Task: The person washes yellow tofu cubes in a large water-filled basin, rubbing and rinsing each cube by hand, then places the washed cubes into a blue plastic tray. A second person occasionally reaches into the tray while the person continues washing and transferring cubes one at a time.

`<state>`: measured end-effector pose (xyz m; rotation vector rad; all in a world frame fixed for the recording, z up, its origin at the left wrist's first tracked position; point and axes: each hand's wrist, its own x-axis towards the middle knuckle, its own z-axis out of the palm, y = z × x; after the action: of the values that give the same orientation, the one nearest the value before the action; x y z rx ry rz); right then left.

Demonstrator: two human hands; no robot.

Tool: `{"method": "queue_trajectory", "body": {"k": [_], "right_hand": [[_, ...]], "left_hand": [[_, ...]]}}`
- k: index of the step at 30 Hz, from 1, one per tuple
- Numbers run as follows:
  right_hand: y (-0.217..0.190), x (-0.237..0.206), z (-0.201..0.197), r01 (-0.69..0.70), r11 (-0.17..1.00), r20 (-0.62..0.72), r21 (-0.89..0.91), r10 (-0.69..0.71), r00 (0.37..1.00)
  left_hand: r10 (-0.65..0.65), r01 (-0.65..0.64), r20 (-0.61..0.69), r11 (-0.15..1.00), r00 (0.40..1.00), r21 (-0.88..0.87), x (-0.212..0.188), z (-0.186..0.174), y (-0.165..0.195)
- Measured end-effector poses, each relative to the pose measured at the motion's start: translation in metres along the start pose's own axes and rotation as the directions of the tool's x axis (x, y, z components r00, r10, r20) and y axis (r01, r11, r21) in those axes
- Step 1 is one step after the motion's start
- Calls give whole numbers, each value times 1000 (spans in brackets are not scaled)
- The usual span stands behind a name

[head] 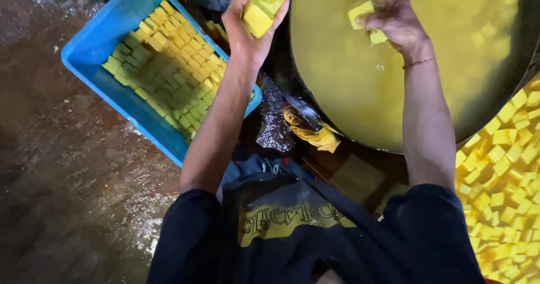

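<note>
The left hand (247,22) is closed around a small stack of yellow blocks (264,5), held up just left of the big dark vat (506,93) of yellow liquid. The right hand (394,19) is over the vat, its fingers curled around another yellow block (361,11) at the liquid's surface, with a second piece just below it.

The blocks look wet and soft, so a loose hold on the stack could let the top piece slide off and fall between the vat and the blue crate (90,53). Squeezing harder would likely crumble them. A block dropped back into the vat could splash.

Left of the vat, the blue crate holds neat rows of blocks. Right of the vat lies a loose heap of yellow cubes (500,177). Just below the vat's rim sits what may be a crumpled yellow cloth (315,135), though it is too dim to be sure. The wet floor (67,177) left of the crate looks slippery.
</note>
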<state>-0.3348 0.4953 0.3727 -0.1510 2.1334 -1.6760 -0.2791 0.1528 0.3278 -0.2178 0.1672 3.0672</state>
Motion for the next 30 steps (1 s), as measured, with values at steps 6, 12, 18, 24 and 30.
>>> {"method": "queue_trajectory", "body": {"k": [6, 12, 18, 24, 30], "right_hand": [[-52, -15, 65, 91, 987, 86, 135, -104, 991], [-69, -8, 161, 170, 985, 281, -31, -155, 947], [-80, -7, 221, -90, 938, 302, 334, -16, 953], [-78, -9, 249, -119, 891, 507, 439, -137, 851], [-51, 10, 285, -50, 936, 531, 349, -153, 833]], "left_hand": [[60, -58, -14, 995, 998, 85, 3, -57, -11], [81, -61, -194, 993, 978, 106, -8, -97, -49], [72, -76, -30, 976, 997, -204, -54, -113, -14], [230, -256, -144, 947, 962, -196, -89, -144, 40], [244, -281, -246, 951, 938, -130, -117, -180, 67]]}}
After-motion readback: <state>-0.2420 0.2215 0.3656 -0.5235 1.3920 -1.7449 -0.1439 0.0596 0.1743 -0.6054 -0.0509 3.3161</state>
